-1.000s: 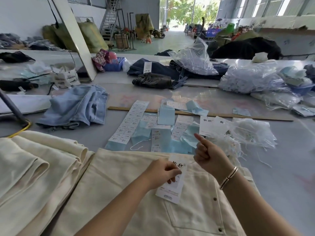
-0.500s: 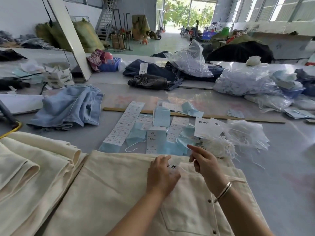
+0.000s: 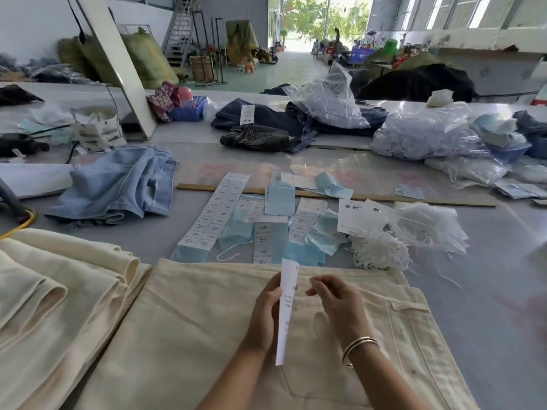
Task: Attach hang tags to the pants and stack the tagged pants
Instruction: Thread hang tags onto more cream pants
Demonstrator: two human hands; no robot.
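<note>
Cream pants [image 3: 189,321] lie flat before me, waistband toward the far side. My left hand [image 3: 263,318] holds a white hang tag [image 3: 286,309] upright and edge-on above the pants. My right hand [image 3: 337,306] hovers just right of the tag with fingertips pinched together; what it pinches is too small to tell. A stack of folded cream pants [image 3: 53,285] lies at the left. Loose hang tags [image 3: 359,216] and a tangle of white tag strings [image 3: 379,253] sit beyond the waistband.
Sticker sheets and blue backing papers [image 3: 225,211] are spread mid-table along a wooden ruler [image 3: 414,200]. Light blue jeans [image 3: 118,184] lie at the left, dark jeans [image 3: 260,137] farther back. Plastic bags of strings [image 3: 426,134] crowd the right side.
The tag went from lying flat on the pants under my left hand to being held upright and edge-on. My right hand drew back slightly toward me.
</note>
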